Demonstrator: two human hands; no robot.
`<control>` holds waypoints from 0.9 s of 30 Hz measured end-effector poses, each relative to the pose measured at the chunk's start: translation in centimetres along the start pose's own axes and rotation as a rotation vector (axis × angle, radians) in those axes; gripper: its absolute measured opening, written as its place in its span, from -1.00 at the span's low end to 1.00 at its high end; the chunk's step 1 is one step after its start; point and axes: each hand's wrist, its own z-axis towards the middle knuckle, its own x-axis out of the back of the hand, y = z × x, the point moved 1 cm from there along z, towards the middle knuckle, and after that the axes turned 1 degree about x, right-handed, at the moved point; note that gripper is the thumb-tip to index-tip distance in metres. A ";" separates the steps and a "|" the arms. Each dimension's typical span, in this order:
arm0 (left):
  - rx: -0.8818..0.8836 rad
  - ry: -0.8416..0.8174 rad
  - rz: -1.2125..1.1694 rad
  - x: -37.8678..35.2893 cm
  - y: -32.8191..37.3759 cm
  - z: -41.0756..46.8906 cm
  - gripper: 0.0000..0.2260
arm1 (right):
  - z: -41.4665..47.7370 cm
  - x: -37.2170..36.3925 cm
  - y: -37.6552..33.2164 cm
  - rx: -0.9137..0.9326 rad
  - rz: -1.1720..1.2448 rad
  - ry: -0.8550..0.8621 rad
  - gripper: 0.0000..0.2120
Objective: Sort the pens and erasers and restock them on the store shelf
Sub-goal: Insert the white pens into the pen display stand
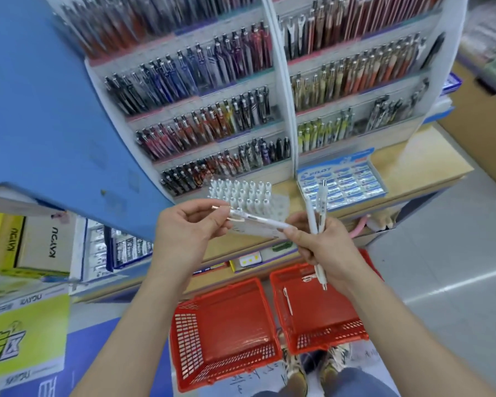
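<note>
My left hand (184,227) pinches the clip end of a single white pen (265,221), which lies crosswise between both hands. My right hand (324,245) grips a bundle of white pens (317,213), upright, and its thumb touches the single pen's tip end. Just behind the hands stands a clear holder of white pens (246,196) on the wooden shelf ledge (413,164). A blue box of erasers (344,181) sits on the ledge to the right. One loose white pen (288,300) lies in the right red basket (321,336).
The left red basket (226,328) sits on the floor beside the right one, below my hands. A tiered pen display (212,110) full of coloured pens rises behind the ledge. A blue panel (40,110) and boxed stock stand at the left. My shoes show at the bottom.
</note>
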 end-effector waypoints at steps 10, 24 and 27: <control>-0.361 0.137 0.641 -0.5 0.2 2.7 -0.87 | 5.5 2.1 3.2 -0.022 -0.343 0.244 -0.80; -0.473 0.077 0.845 -3.6 -2.5 4.4 -0.94 | 6.6 1.7 5.5 -0.123 -0.257 0.128 -0.82; -0.471 0.053 0.900 -4.1 -3.4 4.8 -0.92 | 6.5 1.8 5.5 -0.116 -0.259 0.105 -0.80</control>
